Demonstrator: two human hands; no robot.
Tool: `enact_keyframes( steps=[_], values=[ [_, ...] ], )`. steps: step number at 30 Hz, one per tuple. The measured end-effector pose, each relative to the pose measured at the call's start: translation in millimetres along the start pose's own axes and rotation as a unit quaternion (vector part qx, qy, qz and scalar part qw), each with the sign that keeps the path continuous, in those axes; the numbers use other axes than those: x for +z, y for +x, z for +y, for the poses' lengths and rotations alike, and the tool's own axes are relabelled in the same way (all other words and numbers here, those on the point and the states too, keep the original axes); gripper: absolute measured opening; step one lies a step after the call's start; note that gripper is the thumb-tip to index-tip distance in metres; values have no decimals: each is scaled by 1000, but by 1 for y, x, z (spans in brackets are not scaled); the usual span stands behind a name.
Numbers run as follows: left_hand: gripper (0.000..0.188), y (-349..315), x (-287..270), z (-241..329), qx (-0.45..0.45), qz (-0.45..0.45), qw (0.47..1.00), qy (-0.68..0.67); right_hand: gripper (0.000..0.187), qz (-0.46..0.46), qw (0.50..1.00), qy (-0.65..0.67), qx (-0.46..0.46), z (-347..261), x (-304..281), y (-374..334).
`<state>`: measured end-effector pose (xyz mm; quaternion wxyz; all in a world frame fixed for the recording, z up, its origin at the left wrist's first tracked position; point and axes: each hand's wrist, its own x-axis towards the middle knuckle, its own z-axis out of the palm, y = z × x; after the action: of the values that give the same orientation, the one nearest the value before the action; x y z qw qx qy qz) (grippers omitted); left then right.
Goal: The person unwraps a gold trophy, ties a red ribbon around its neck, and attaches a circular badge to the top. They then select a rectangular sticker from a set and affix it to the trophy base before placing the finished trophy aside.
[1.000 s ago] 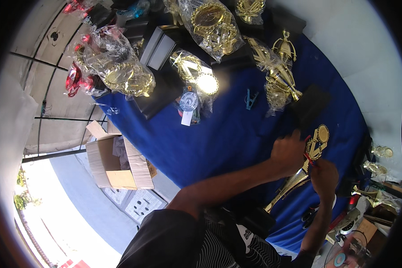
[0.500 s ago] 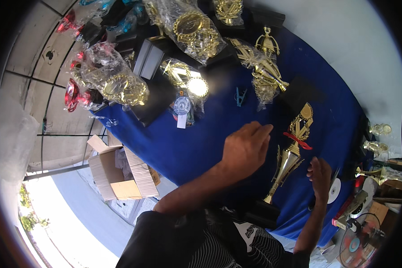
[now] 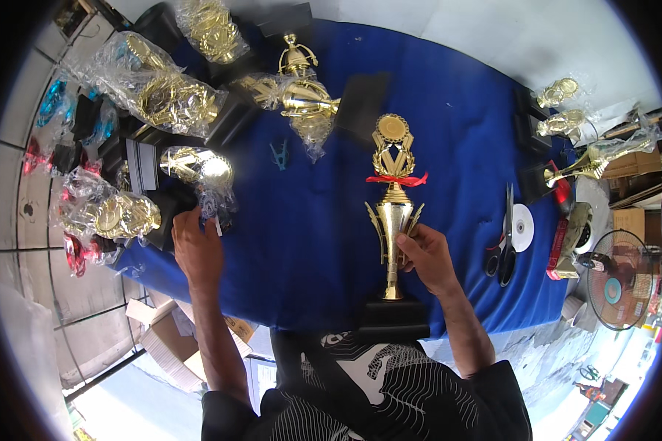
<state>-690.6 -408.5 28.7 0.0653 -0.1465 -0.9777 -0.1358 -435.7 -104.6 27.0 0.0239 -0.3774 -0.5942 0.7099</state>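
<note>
A gold trophy [image 3: 395, 213] with a black base, a round wreathed top and a red ribbon [image 3: 396, 178] tied round its neck stands in front of me. My right hand [image 3: 428, 256] is closed on the side of its cup, thumb across the front. Over at the left, my left hand [image 3: 197, 246] has its fingers bent around a small paper tag [image 3: 209, 205] with a blue emblem, beside a plastic-wrapped gold trophy [image 3: 191, 165]. Its fingertips are partly hidden behind the hand.
Several wrapped trophies [image 3: 173, 99] crowd the left and back of the blue cloth [image 3: 301, 242]. A teal clothespin [image 3: 279, 154] lies mid-table. Black-handled scissors [image 3: 505, 253] and a white ribbon roll [image 3: 521, 226] lie at right. Beyond are a fan [image 3: 616, 279] and an open carton [image 3: 171, 342] below left.
My left hand has moved left from above the cloth to the tag. My right hand has closed on the gold trophy. The view has turned, so the trophy looks upright.
</note>
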Motion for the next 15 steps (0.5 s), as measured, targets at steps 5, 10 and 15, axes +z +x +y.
enact_keyframes(
  steps=[5,10,15],
  values=[
    [36,12,-1,-11,21,6,998,-51,26,12,999,-12,-43,13,-1,-10],
    [37,13,-6,-10,-6,-23,999,-45,24,20,996,36,-76,18,4,-16],
    [39,18,-8,-4,-18,-21,998,-63,22,32,996,-5,-86,25,-4,-15]
  ],
)
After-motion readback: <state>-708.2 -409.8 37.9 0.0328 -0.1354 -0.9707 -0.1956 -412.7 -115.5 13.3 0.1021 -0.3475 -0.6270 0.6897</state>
